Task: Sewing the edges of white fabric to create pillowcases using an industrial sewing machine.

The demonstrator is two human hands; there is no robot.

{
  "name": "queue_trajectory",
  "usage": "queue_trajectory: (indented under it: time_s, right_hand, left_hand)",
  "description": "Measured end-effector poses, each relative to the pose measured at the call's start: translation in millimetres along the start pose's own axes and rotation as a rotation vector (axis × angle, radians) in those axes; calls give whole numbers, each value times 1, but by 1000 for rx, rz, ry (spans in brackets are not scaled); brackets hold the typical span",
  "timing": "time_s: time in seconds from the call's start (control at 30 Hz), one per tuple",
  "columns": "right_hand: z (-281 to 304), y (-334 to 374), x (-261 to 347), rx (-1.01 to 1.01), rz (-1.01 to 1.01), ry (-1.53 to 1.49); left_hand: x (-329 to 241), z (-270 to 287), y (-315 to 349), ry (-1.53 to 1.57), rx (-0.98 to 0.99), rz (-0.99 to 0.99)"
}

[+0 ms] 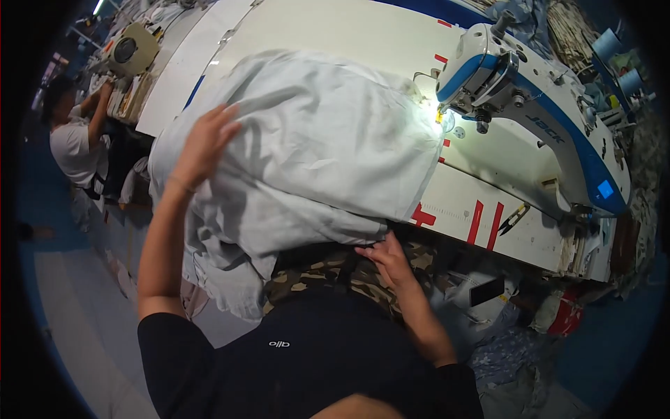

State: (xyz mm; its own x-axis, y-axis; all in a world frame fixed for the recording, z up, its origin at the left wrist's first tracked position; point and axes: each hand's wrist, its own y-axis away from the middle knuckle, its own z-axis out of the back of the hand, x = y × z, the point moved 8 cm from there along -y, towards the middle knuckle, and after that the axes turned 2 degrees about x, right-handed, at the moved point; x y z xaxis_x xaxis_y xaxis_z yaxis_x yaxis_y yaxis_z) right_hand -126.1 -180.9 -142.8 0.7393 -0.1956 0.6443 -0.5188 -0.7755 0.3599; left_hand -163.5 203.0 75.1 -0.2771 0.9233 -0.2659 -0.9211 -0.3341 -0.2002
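Observation:
A large white cloth (328, 126), rumpled into folds, covers the left part of the sewing table and hangs over its near edge toward my lap. Its far right side reaches the lit needle area of a white and blue sewing machine (551, 105). Over the left part of the cloth is my left hand (209, 143), slightly blurred, fingers stretched out; whether it touches the fabric is hard to tell. Down at the table's near edge, my right hand (391, 260) pinches the cloth's near border between thumb and fingers.
Thread snips (514, 218) lie on the table (460, 209) right of red tape marks. A dark phone-like slab (486, 292) and heaped fabric (506, 342) are below the right edge. Blue thread cones (607, 45) stand far right. Another person (77, 140) sits working at far left.

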Motion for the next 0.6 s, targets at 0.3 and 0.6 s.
queue_trajectory:
  time_s: [0.3, 0.6]
  right_hand:
    - [-17, -35, -21, -46, -40, 201]
    - [-62, 76, 72, -18, 23, 245]
  left_hand:
    - [8, -106, -25, -70, 71, 101]
    - [26, -120, -174, -14, -26, 133]
